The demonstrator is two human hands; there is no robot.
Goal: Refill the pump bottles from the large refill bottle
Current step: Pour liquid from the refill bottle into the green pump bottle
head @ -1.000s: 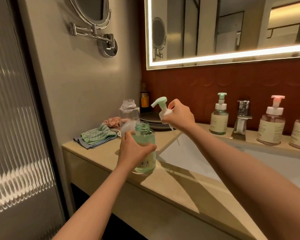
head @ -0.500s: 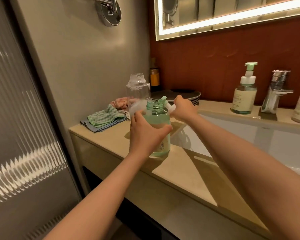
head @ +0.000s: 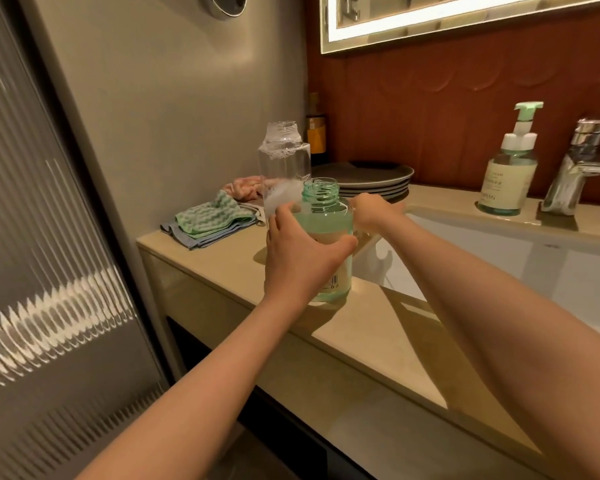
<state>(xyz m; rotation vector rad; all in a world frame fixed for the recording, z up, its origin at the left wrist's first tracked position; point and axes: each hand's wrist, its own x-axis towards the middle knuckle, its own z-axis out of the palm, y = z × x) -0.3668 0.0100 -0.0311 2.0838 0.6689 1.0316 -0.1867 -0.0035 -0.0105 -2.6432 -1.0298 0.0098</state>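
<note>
A green-tinted pump bottle stands open-necked on the beige counter, its pump head off and partly filled with pale green liquid. My left hand grips its body from the near side. Just behind the bottle, my right hand sits low over the counter by the plates; its fingers and the pump head are hidden by the bottle. A clear, open bottle with foam inside stands right behind the green one.
Folded cloths lie at the counter's left end. Stacked plates and an amber bottle sit in the back corner. A capped pump bottle and chrome faucet stand behind the white sink.
My right hand carried the pump head from above the bottle down behind it toward the counter. The left hand kept its hold on the green bottle. My view tilted downward.
</note>
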